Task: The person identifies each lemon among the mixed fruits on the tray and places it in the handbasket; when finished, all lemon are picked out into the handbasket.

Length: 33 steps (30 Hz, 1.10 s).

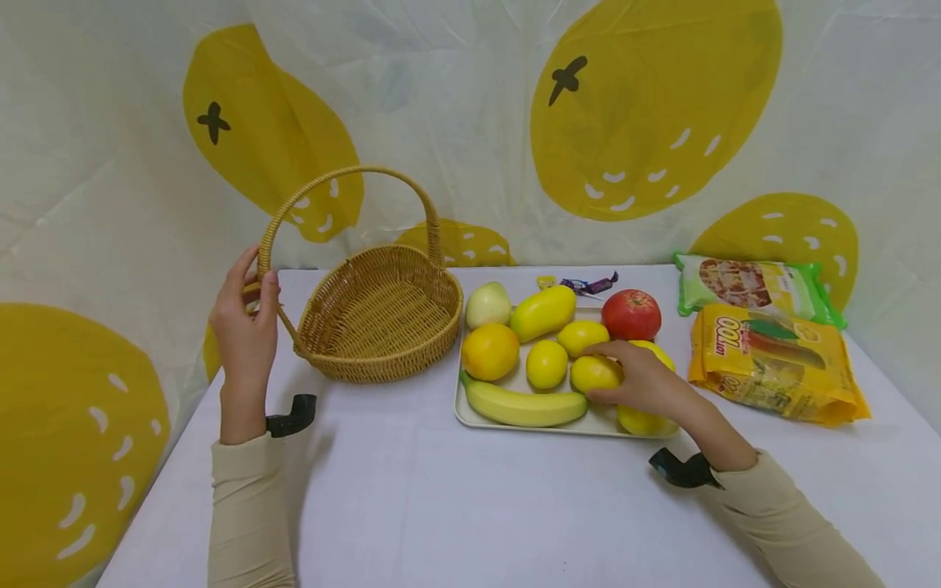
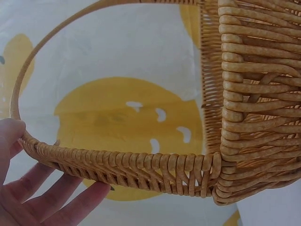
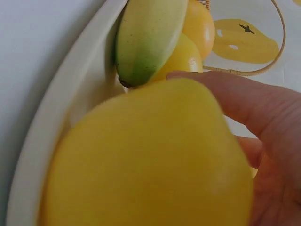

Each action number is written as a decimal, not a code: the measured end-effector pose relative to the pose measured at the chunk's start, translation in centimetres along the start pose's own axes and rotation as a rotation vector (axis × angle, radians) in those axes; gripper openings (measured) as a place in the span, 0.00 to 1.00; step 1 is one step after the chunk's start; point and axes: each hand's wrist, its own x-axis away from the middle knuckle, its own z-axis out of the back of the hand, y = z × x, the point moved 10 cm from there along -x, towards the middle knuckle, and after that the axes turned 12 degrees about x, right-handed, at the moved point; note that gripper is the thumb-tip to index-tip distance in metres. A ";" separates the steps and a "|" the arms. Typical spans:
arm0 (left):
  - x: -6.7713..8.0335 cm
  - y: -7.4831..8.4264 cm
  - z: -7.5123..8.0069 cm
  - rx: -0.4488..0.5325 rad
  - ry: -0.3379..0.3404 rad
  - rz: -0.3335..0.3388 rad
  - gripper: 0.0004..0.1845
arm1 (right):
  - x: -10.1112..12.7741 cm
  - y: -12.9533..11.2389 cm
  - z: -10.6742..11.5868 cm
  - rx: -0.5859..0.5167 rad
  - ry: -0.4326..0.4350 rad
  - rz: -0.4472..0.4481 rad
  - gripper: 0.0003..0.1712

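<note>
My left hand [image 1: 248, 314] grips the handle [image 2: 127, 167] of a wicker basket [image 1: 382, 363], thumb on one side and fingers on the other. The basket stands tilted at the left of the table, with a bare woven inside. Over a cream tray [image 1: 470, 415], my right hand [image 1: 650, 382] pinches a lemon [image 1: 594, 374] between thumb and fingers. Two more lemons, one upright [image 1: 546, 364] and one behind [image 1: 583, 336], lie beside it. A larger yellow fruit [image 3: 150, 160] fills the right wrist view's foreground and hides much of the grasp.
Around the lemons are a banana [image 1: 525, 405], an orange [image 1: 490, 352], a pale green round fruit [image 1: 488, 305], a yellow mango [image 1: 544, 313] and a red pomegranate [image 1: 631, 314]. Small wrapped candies [image 1: 588, 284] lie behind the tray. Right of it lie yellow [image 1: 775, 363] and green-edged [image 1: 757, 287] snack bags.
</note>
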 end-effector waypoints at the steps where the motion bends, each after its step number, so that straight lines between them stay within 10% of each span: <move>1: 0.0 0.0 0.0 -0.007 -0.001 0.002 0.22 | 0.1 -0.1 0.2 0.000 0.006 -0.001 0.37; 33: 0.0 0.2 -0.1 -0.074 -0.021 0.002 0.22 | -2.2 -9.9 0.9 -0.135 0.143 0.230 0.36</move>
